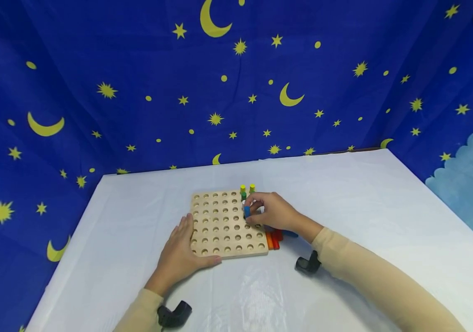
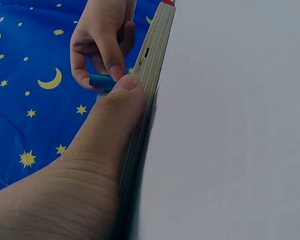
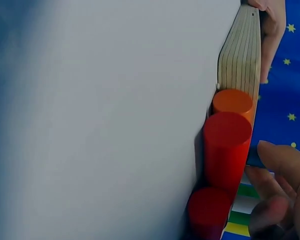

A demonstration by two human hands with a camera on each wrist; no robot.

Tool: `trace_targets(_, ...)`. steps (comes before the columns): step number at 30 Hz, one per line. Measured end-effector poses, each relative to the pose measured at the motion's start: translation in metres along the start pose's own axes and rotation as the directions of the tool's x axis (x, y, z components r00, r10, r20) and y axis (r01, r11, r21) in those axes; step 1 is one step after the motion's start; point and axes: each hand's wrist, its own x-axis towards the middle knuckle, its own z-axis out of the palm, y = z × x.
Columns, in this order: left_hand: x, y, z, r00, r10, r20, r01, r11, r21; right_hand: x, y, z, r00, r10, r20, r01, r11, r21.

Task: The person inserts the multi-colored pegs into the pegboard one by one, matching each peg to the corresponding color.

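A light wooden pegboard with rows of round holes lies on the white table. My left hand rests along its left side, fingers at the left edge and thumb at the front edge. Between thumb and fingers, my right hand pinches a blue peg over the board's right part. Behind that peg stand a green peg and two yellow pegs at the far right corner. The left wrist view shows the blue peg held sideways on; its lower end is hidden by the left thumb.
Beside the board's right edge lie an orange peg and red pegs, with a blue piece nearby partly under the right wrist. White table surface surrounds the board. A blue star-and-moon cloth hangs behind.
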Motion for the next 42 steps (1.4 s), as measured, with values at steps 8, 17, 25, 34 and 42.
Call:
trace_targets(8, 0.0002, -0.0016, 0.0008, 1.000, 0.012, -0.008, -0.012, 1.000, 0.002, -0.0006, -0.0062, 0.0037, 0.997, -0.072, -0.030, 0.062, 0.964, -0.258)
trace_targets(17, 0.0000, -0.0007, 0.0005, 1.000, 0.010, -0.002, -0.010, 1.000, 0.001, -0.0008, -0.0044, 0.0038, 0.996, -0.082, -0.026, 0.073, 0.967, -0.245)
trace_targets(25, 0.0003, 0.0001, 0.0005, 1.000, 0.004, -0.004, -0.004, 1.000, 0.008, 0.0008, -0.0053, 0.0038, 0.997, -0.065, -0.036, 0.056, 0.974, -0.221)
trace_targets(34, 0.0002, -0.0010, 0.0012, 1.000, 0.006, -0.008, -0.006, 1.000, 0.009, 0.0020, -0.0061, 0.0044, 0.998, -0.043, -0.055, 0.030, 0.976, -0.215)
trace_targets(42, 0.0003, -0.0005, 0.0001, 1.000, 0.006, 0.000, -0.006, 1.000, 0.009, 0.0013, -0.0059, 0.0025, 0.999, -0.026, -0.037, 0.017, 0.976, -0.217)
